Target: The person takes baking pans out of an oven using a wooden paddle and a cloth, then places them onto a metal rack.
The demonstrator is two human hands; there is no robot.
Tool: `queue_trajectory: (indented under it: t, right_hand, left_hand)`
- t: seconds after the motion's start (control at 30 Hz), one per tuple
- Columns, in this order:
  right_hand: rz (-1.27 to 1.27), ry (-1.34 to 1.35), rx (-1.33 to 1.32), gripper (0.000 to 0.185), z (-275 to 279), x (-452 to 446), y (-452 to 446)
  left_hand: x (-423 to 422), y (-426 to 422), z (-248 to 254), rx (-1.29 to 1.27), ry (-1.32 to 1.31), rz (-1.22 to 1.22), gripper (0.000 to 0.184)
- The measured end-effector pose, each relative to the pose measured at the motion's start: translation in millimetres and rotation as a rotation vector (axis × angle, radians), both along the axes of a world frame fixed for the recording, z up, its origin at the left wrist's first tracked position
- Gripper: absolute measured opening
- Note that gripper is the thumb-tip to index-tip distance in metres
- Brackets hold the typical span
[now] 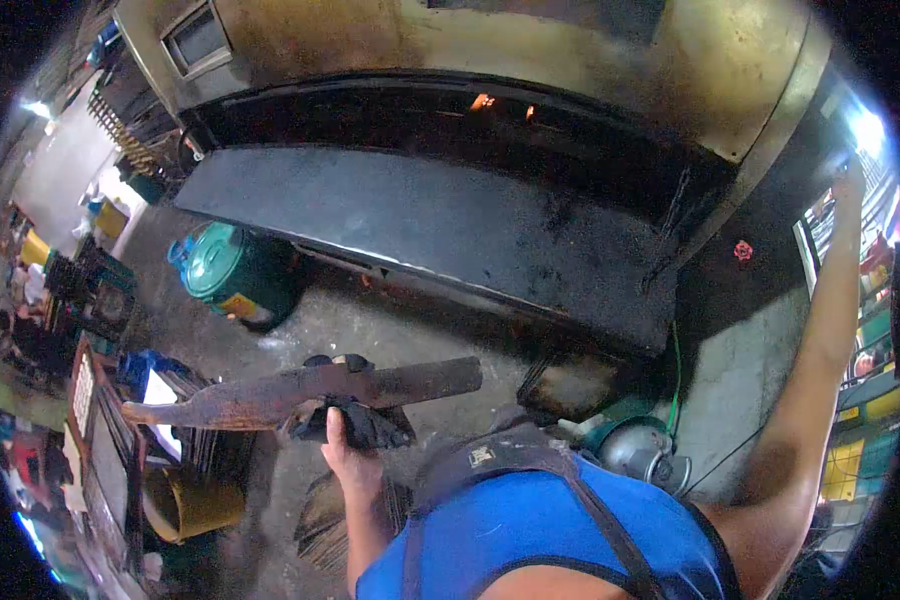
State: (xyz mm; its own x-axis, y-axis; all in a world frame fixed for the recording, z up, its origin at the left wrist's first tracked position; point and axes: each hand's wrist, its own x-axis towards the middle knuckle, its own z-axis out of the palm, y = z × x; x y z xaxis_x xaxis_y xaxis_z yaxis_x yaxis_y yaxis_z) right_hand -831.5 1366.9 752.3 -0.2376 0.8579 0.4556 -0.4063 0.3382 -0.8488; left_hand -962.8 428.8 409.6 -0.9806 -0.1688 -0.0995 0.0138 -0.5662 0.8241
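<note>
My left hand [352, 462] grips a black cloth or glove [385, 428] and a long worn wooden board [240, 400], its thumb pointing up beside the dark cloth. The board lies roughly level across the view, with a narrow handle-like end at the left and a darker end at the right. Far from it, my right arm is stretched up along the right side, and my right hand [848, 180] is near a bright light. Its fingers are too small and blurred to make out.
A dark metal shelf [400, 205] runs below an oven-like opening with small orange glows [483, 101]. Under its left end stands a green lidded drum [215, 265]. A yellow bucket [185, 505], stacked boards, a metal cylinder [638, 450] and a red valve wheel [743, 250] are around.
</note>
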Motion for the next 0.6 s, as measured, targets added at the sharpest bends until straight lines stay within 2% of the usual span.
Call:
queue_trajectory:
  t: [0.07, 0.17, 0.4, 0.47, 0.53, 0.6]
  right_hand:
    - [-0.02, -0.013, 0.014, 0.042, 0.9, 3.0, -0.8]
    - [-0.066, -0.049, 0.002, 0.042, -12.2, 12.2, 4.8]
    - [-0.301, -0.209, -0.002, 0.042, -66.8, 40.7, 9.8]
    - [-0.41, -0.31, 0.077, 0.042, -70.8, 45.0, 5.0]
    - [-0.585, -0.46, 0.249, 0.042, -66.3, 35.3, -16.0]
    - [-0.846, -0.576, 0.51, 0.042, -60.7, 13.3, -74.8]
  left_hand:
    - [-1.8, -11.6, -18.2, -0.026, 0.014, -0.072, 0.046]
    - [0.3, 0.3, -2.8, 0.046, 0.027, -0.037, 0.046]
    - [1.4, -1.5, -5.1, 0.018, 0.051, -0.016, 0.046]
    - [1.7, -12.6, -15.7, 0.077, -0.091, -0.122, 0.048]
    - [2.2, -8.9, -13.6, 0.07, -0.062, -0.106, 0.049]
    - [0.1, -0.5, -3.7, 0.058, -0.027, -0.1, 0.049]
